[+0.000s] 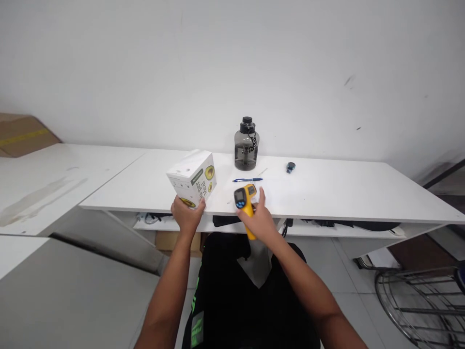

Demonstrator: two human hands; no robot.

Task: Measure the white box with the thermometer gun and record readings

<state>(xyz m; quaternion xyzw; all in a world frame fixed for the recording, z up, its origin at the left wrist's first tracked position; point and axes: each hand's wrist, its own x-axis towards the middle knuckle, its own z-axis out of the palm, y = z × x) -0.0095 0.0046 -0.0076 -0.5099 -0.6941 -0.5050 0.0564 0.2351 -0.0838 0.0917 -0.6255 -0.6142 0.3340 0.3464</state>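
Observation:
My left hand (188, 213) grips the lower front corner of a white carton (185, 177) printed with avocados, which is tilted at the desk's front edge. In my right hand (262, 220) is a yellow and black infrared thermometer (247, 206), held by its handle with its small screen facing up toward me. One finger of that hand sticks out beside it. Just beyond the thermometer lies a blue pen (247, 180) on the white desk (334, 191).
A dark see-through water bottle (246, 145) stands near the wall, partly filled. To its right lies a small dark blue object (290, 167). A cardboard box (25, 135) sits at the far left. Items lie on the shelf (327, 230) below; a wire rack (417, 305) stands at lower right.

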